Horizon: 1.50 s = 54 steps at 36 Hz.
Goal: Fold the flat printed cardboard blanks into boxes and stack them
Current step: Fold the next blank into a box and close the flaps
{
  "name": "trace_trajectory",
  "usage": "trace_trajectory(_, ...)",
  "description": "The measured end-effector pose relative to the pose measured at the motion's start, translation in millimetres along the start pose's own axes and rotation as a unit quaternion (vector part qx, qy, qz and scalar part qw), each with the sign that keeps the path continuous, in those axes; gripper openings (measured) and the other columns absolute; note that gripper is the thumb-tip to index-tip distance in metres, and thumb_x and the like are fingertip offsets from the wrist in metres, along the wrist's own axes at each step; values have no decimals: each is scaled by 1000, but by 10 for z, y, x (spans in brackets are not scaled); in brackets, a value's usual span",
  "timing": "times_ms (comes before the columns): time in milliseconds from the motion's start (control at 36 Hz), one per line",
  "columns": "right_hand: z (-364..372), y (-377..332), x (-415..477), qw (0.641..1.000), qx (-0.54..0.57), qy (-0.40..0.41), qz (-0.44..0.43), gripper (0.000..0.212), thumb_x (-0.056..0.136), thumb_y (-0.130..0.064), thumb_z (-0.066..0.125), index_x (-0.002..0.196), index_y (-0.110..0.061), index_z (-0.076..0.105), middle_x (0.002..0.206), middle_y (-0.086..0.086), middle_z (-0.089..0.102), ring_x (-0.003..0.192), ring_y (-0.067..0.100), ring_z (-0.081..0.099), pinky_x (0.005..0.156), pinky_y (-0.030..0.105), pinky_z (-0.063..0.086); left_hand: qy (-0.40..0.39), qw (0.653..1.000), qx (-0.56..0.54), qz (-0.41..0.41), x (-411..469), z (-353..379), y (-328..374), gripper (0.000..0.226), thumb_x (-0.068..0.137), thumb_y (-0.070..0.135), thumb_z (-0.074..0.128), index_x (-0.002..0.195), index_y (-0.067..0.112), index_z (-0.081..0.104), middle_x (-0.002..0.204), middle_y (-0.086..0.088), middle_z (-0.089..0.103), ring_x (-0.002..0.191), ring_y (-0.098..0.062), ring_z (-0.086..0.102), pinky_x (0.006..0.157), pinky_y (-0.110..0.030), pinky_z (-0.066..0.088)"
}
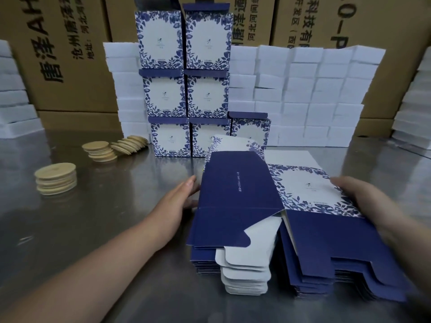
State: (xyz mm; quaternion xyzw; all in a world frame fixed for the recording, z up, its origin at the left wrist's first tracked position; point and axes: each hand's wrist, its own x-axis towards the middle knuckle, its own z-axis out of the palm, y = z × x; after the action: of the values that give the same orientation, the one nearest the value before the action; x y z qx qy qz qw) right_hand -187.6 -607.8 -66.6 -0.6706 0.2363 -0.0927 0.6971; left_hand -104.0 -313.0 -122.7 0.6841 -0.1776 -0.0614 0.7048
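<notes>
A pile (245, 276) of flat blanks sits on the steel table (93, 224) at about five o'clock in the view, navy flaps and white tabs fanned out at its near end. The top blank (240, 194) lies across it, a navy panel on the left and a floral panel on the right; where the two meet at the near edge, a gap shows white card inside. The left hand (179, 201) is at the blank's nine o'clock, fingers straight and flat against its left edge, curled round nothing. The right hand (368, 203) lies over the edge at three o'clock, but it is blurred, so I cannot tell whether it pinches the card or only rests on it. At twelve o'clock from the pile stand the folded boxes (186, 94), two columns of three with a seventh on the table just to their right (partly hidden behind a raised flap). White foam blocks (307, 94) are stacked behind them, with brown cartons (70, 66) further back. Round wooden discs (56, 180) lie in short stacks at ten o'clock, well apart from both hands.
</notes>
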Motion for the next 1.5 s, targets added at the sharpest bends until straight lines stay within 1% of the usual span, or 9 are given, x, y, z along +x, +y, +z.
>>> trace_trajectory(167,-19,57,-149,988,92,-117,37,27,88,-14,46,78,-4,69,59,15,68,40,23,63,35,28,49,-10,999,-23,-21,101,-7,-39,42,100,32,23,90,25,62,76,14,72,61,3,65,51,-9,47)
trace_trajectory(472,412,118,-20,985,47,-164,-26,38,96,-5,36,129,-12,53,70,-2,73,53,12,68,44,21,52,96,988,-101,-64,105,-199,51,40,100,36,28,90,17,61,82,1,65,45,-3,63,36,-12,43)
trace_trajectory(611,615,156,54,989,5,-126,-76,57,91,-19,48,143,-37,34,141,-2,47,117,25,56,83,38,53,156,977,-121,-77,82,-386,159,46,99,43,32,81,11,60,56,-2,67,42,-9,62,36,-15,45)
trace_trajectory(778,856,118,12,974,87,-191,-82,40,96,-10,39,125,-38,37,67,-22,69,52,-1,65,35,13,43,235,965,-79,-80,99,-604,222,50,98,47,33,96,6,61,76,-8,60,57,-17,59,57,-28,45)
trace_trajectory(917,859,154,53,966,111,-201,-117,35,99,-11,35,129,-29,39,64,-26,65,48,-12,59,34,7,38,234,963,-107,-79,97,-572,212,41,97,45,38,100,10,59,93,-10,59,65,-16,56,62,-28,43)
trace_trajectory(1083,844,185,108,948,202,-242,-42,38,97,-28,39,90,-14,74,71,1,73,57,15,69,41,20,49,242,964,-92,-65,83,-526,280,46,101,33,31,130,4,51,126,-13,54,110,-25,54,85,-32,45)
trace_trajectory(1139,849,196,114,950,201,-238,-32,47,97,-32,40,76,-16,79,75,4,74,58,16,70,42,21,50,241,965,-91,-53,74,-499,292,43,102,31,30,127,5,52,120,-10,54,105,-22,55,80,-27,47)
trace_trajectory(1306,856,209,149,963,199,-169,-63,36,97,-25,41,126,-12,58,84,-2,73,61,10,69,45,17,51,220,969,-103,-32,70,-488,263,32,101,33,30,111,17,56,98,-6,61,78,-11,58,65,-21,47)
trace_trajectory(1500,801,243,126,974,139,-120,-134,25,93,-24,46,92,-19,71,79,-9,74,68,4,70,47,15,49,243,966,-90,-18,91,-512,285,42,102,28,27,126,4,52,117,-6,52,95,-12,52,73,-19,44)
